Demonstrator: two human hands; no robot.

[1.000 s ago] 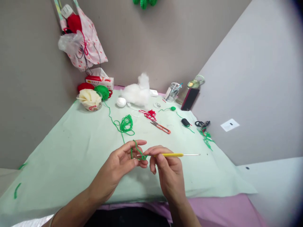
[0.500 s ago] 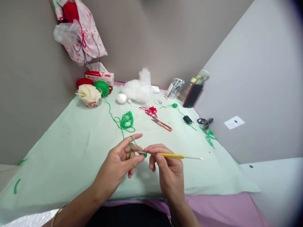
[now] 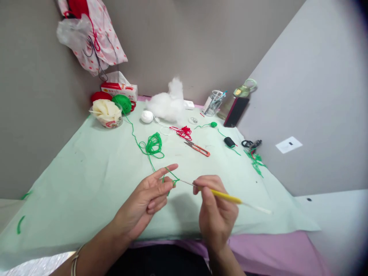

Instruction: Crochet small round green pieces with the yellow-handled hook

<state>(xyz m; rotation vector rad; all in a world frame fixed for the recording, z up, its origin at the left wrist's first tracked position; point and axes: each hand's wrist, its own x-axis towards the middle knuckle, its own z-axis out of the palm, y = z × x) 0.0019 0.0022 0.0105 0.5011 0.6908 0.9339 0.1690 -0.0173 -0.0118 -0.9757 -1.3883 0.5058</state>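
Between thumb and fingers, my left hand (image 3: 149,195) pinches a small bit of green yarn (image 3: 174,181), and a strand passes over its raised index finger. My right hand (image 3: 217,211) grips a crochet hook (image 3: 225,195) by its yellow handle, like a pen. The hook's thin metal tip points left and meets a green loop just beside my left fingertips. From my left hand the strand runs back to a loose tangle of green yarn (image 3: 153,145) on the table, and on to a green ball (image 3: 122,103).
Orange-handled thread snips (image 3: 198,148) lie beyond my hands beside red yarn (image 3: 184,132). White stuffing (image 3: 168,105), a white yarn ball (image 3: 147,116) and a tissue box (image 3: 122,90) stand at the back. A phone (image 3: 236,112) leans against a bottle (image 3: 242,90) at the right.
My right hand has drawn the hook away to the right and tilted it, its tip pulling the green loop out. My left fingers have closed more around the yarn. The view has shifted slightly.
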